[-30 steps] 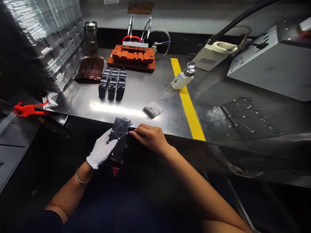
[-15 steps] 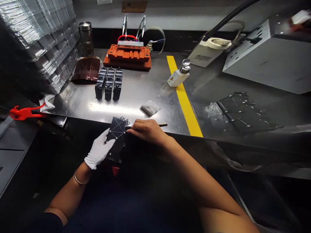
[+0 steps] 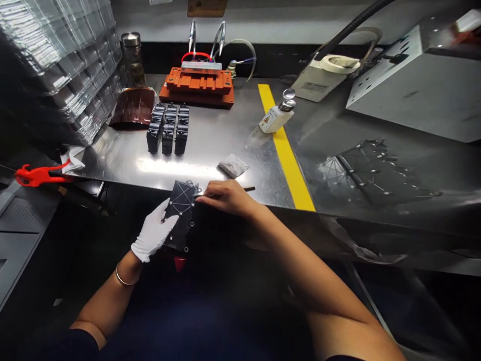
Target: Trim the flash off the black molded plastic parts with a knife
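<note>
My left hand (image 3: 153,234), in a white glove, grips a flat black ribbed plastic part (image 3: 181,209) at the near edge of the steel bench. My bare right hand (image 3: 226,197) is closed in a pinch on a thin stick-like tool (image 3: 248,189), its tip at the part's upper right corner. A small red piece (image 3: 179,262) shows just below the part.
On the steel bench (image 3: 210,145) stand three rows of black parts (image 3: 168,129), an orange fixture (image 3: 197,86), a brown curved sheet (image 3: 134,106), a small grey bag (image 3: 233,166), a white bottle (image 3: 277,114) on the yellow stripe (image 3: 287,152), stacked clear trays (image 3: 67,60), a grey box (image 3: 413,85). A red-handled tool (image 3: 37,174) lies left.
My right hand with the thin tool has shifted slightly up and forward along the part's top corner. The left hand keeps its grip; the view has shifted a little.
</note>
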Demonstrator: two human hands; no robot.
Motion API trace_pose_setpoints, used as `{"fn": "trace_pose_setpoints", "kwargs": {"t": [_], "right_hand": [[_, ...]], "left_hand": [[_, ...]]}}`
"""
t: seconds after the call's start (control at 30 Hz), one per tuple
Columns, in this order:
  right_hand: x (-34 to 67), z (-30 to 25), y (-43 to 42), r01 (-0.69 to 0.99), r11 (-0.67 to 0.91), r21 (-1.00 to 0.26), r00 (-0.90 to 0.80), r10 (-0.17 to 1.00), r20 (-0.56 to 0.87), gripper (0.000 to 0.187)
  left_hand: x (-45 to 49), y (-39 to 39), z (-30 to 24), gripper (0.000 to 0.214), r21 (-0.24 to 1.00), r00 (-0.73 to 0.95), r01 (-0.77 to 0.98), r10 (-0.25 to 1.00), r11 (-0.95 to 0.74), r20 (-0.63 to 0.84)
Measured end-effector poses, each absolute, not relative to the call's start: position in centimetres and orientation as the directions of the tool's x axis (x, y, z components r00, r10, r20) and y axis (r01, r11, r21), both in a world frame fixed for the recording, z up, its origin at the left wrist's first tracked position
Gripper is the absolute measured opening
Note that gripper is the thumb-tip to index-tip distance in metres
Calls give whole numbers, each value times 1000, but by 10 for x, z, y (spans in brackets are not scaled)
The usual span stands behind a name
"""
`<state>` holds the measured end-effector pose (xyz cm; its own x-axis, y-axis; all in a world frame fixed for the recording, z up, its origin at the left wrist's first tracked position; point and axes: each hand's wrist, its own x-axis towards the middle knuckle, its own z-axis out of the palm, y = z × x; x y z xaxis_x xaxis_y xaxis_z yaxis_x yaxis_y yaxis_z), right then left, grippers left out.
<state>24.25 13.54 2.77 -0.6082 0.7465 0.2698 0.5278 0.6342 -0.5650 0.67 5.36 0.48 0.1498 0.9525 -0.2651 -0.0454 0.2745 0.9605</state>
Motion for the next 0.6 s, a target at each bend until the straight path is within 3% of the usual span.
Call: {"fn": "trace_pose_setpoints", "kwargs": {"t": [0.27, 0.6], "right_hand": [[243, 17, 127, 531, 586, -612, -550, 788, 277, 34], [231, 4, 83, 675, 387, -628, -218, 918, 331, 36]], "left_hand": [[7, 53, 4, 65, 956, 152, -49, 948, 290, -279], [12, 52, 11, 61, 959, 141, -46, 953, 279, -270]]}}
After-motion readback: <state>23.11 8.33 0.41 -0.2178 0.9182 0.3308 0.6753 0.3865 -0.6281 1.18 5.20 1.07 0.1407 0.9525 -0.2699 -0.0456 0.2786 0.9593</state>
